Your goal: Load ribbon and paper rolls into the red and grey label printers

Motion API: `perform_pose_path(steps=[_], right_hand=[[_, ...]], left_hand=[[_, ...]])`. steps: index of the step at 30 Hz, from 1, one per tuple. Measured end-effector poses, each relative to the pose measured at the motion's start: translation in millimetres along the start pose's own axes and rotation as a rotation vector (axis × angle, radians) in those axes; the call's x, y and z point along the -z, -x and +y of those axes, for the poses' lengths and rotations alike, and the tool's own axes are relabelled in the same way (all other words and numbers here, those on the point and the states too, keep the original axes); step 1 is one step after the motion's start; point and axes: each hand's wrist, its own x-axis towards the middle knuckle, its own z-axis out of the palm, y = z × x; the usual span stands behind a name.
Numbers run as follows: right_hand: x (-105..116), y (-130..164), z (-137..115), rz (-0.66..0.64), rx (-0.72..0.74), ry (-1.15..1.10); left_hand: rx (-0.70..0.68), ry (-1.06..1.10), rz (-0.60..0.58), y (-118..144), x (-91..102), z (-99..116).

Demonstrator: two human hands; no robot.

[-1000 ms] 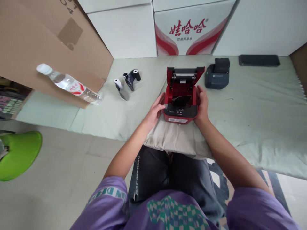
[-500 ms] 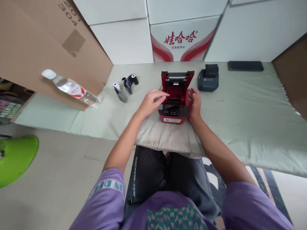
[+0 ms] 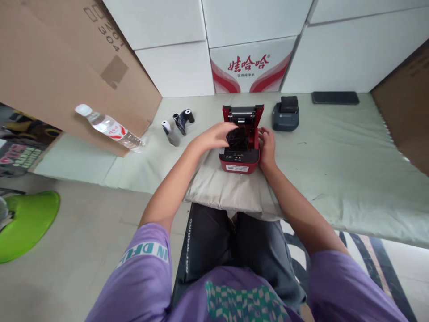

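A red and black label printer [image 3: 238, 167] stands near the front edge of the covered surface with its lid [image 3: 243, 112] raised. My left hand [image 3: 217, 135] pinches a glossy black ribbon [image 3: 237, 138] above the printer's open bay; the fingertips are partly hidden behind it. Against the printer's right side, my right hand [image 3: 267, 145] is curled with its fingers around the side wall. To the left lie a white-cored roll [image 3: 166, 126] with dark film and a pair of black ribbon rolls [image 3: 183, 120].
Behind the printer stand stacked white cartons [image 3: 250, 65]. A small dark printer [image 3: 285, 114] and a black phone [image 3: 335, 97] lie at the back right. A water bottle [image 3: 114, 129] leans by a brown cardboard box [image 3: 110, 58] on the left. A green chair [image 3: 33, 223] is at lower left.
My left hand has lifted the black ribbon up from the printer's bay. My right hand stays at the printer's right side. The view has shifted slightly.
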Motion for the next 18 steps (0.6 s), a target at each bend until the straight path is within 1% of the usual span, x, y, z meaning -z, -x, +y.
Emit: perform_pose_path(steps=[3, 5, 7, 9, 11, 14, 16, 18], right_hand=[[-2, 2, -3, 0.006, 0.002, 0.007], [-3, 3, -5, 0.002, 0.001, 0.013], [-3, 4, -7, -0.005, 0.002, 0.019], [-3, 4, -7, -0.012, 0.008, 0.031], [-3, 3, -6, -0.012, 0.015, 0.043], [-4, 2, -3, -0.002, 0.009, 0.043], [-3, 0, -1, 0.004, 0.009, 0.044], [-2, -1, 0, 0.001, 0.02, 0.061]], left_hand=[[0.029, 0.364, 0.233, 33, 3.3, -15], [0.109, 0.537, 0.465, 59, 9.7, -28], [0.229, 0.629, 0.708, 83, 21.7, -46], [0.311, 0.606, 0.843, 103, 38.2, -68], [0.363, 0.554, 0.87, 116, 55.4, -90], [0.445, 0.452, 0.829, 118, 74.2, -113], [0.491, 0.335, 0.74, 109, 79.9, -120], [0.51, 0.207, 0.613, 93, 81.3, -123]])
